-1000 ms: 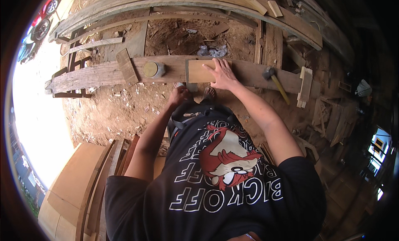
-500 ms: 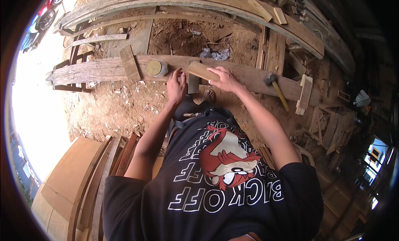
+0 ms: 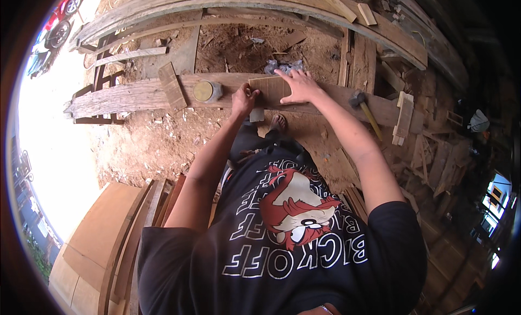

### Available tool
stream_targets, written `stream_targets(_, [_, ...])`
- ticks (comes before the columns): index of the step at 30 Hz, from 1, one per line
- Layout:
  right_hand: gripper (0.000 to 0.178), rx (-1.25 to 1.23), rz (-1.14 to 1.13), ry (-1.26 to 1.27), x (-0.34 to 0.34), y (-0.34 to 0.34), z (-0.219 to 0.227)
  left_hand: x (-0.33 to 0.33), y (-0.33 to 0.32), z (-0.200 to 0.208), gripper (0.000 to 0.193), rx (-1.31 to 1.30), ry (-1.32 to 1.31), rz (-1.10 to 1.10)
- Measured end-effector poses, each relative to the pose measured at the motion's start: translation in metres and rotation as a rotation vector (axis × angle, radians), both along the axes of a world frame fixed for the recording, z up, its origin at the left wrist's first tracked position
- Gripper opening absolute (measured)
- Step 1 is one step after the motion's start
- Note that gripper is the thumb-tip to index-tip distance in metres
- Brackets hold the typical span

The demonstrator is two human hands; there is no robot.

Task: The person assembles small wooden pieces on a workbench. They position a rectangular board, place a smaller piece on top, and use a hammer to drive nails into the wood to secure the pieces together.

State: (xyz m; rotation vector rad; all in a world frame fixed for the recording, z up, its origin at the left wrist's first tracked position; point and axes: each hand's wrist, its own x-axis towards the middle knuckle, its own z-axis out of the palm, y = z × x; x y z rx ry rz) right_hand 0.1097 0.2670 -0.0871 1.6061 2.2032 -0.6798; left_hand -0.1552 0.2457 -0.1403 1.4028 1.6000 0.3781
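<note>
A short flat wooden piece [image 3: 269,89] lies across the long wooden plank [image 3: 130,93] before me. Spread wide, my right hand [image 3: 303,88] spans its right end, thumb and forefinger at opposite edges. At its left end my left hand [image 3: 245,100] is closed, with fingertips pinched together; whatever is between them is too small to make out. Below that hand a greyish flat strip [image 3: 256,115] juts past the plank's near edge, its upper part hidden. To the left stands a jar with a yellowish top [image 3: 204,91].
A hammer [image 3: 364,110] with a yellow handle and stacked wood pieces [image 3: 402,118] rest toward the plank's right end. Left of the jar a wood offcut [image 3: 172,86] lies crosswise. Beyond runs another long plank bench [image 3: 249,1]. Boards [image 3: 100,223] lean at lower left.
The wooden piece, earlier tilted in my right hand, now lies flatter on the plank. My right hand has spread its fingers. My left hand has moved right and closed at the piece's left end.
</note>
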Motion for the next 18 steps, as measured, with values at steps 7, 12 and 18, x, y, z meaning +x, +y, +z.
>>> stream_targets(7, [0.12, 0.264, 0.054, 0.086, -0.009, -0.05, -0.003, 0.005, -0.007, 0.011, 0.045, 0.173, 0.202, -0.004])
stream_targets(12, [0.116, 0.273, 0.105, 0.081, -0.007, -0.058, -0.003, -0.003, -0.004, 0.0, 0.04, 0.214, 0.184, 0.133])
stream_targets(18, [0.115, 0.234, 0.056, 0.089, -0.004, -0.057, 0.001, -0.011, 0.004, 0.001, 0.039, 0.033, 0.125, 0.045])
